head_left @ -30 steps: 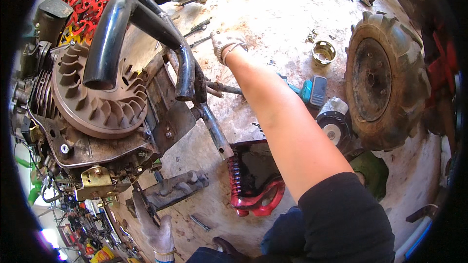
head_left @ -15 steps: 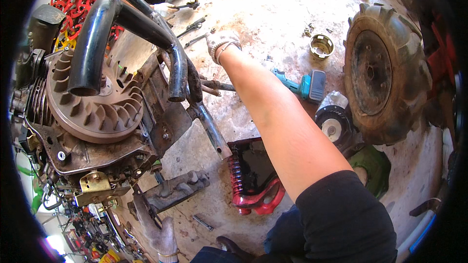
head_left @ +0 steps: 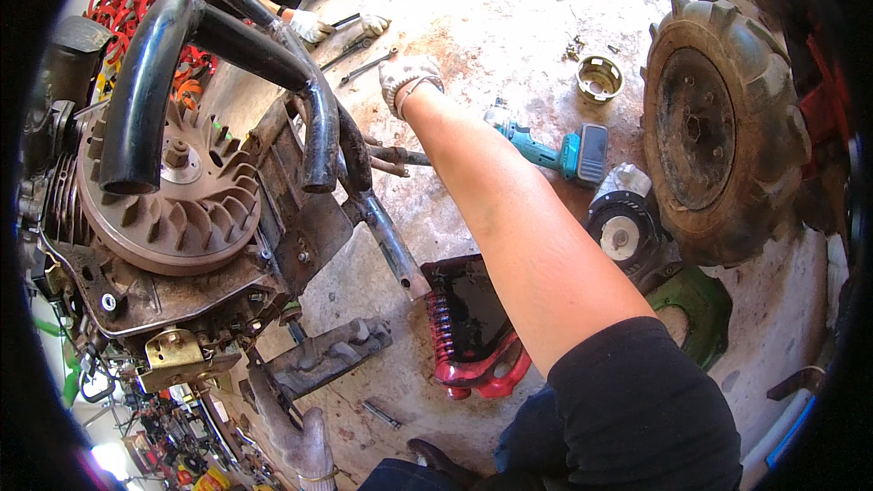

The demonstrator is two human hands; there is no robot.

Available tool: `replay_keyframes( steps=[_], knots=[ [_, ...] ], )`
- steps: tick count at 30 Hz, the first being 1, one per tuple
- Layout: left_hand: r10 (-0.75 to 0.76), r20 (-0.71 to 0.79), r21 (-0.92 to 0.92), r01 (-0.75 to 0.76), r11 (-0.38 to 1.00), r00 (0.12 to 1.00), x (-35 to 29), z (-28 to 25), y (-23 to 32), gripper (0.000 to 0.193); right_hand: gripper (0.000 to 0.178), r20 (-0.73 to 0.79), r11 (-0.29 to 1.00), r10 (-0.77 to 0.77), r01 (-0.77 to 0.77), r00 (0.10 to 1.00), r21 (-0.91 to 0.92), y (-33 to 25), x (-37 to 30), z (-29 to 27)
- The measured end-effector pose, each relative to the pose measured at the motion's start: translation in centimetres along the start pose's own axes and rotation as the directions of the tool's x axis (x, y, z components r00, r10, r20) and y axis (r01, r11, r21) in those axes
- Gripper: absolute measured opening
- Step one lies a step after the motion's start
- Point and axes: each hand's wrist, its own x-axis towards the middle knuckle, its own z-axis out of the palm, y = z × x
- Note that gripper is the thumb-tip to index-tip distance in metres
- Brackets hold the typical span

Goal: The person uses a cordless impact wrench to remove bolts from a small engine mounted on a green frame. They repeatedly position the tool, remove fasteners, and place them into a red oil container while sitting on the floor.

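My right hand (head_left: 411, 82), in a pale knit glove, reaches far out over the floor. Just left of it lies a wrench (head_left: 368, 65); the fingers are mostly hidden behind the back of the hand. My left hand (head_left: 305, 445), also gloved, is low at the left, beside a dark metal bracket (head_left: 318, 359). A slim dark piece runs between its thumb and fingers, too unclear to name. Above it stands an engine with a finned flywheel (head_left: 173, 209) and a bent black tube frame (head_left: 136, 118).
A co-worker's gloved hands (head_left: 375, 14) are at tools on the floor ahead. To the right are a teal cordless power tool (head_left: 536, 147), a metal drum (head_left: 599, 79), a lugged tyre (head_left: 696, 132) and a green cover (head_left: 700, 314). A red-and-black part (head_left: 477, 309) lies beneath my forearm.
The view has shifted slightly, and my right hand sits a little further left. Both of the co-worker's hands now show near the tools. My left hand stays where it was.
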Motion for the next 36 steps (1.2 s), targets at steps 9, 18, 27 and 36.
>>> replay_keyframes(
  steps=[9, 18, 27, 36],
  knots=[
    [-0.003, 0.003, -0.009, 0.003, 1.000, 1.000, -0.1, 0.0, -0.3, 0.093, 0.040, -0.100, 0.991, 0.023, -0.010, 0.995, 0.131, 1.6, -1.2, -0.9],
    [-0.003, 0.010, -0.034, 0.003, 0.999, 1.000, -0.2, -0.1, -0.1, 0.093, 0.043, -0.169, 0.758, 0.409, -0.231, 0.897, 0.609, 5.0, 3.1, 2.0],
    [-0.034, 0.034, -0.071, 0.037, 0.997, 0.999, 0.0, 0.1, 0.0, 0.098, 0.043, 0.142, 0.907, 0.361, -0.382, 0.922, 0.178, 11.8, 0.6, 9.1],
    [-0.001, -0.014, -0.043, 0.001, 0.999, 1.000, 0.1, 0.1, 0.2, 0.103, 0.045, -0.076, 0.866, 0.469, -0.442, 0.880, 0.236, 13.2, -0.9, 11.7]
  ],
)
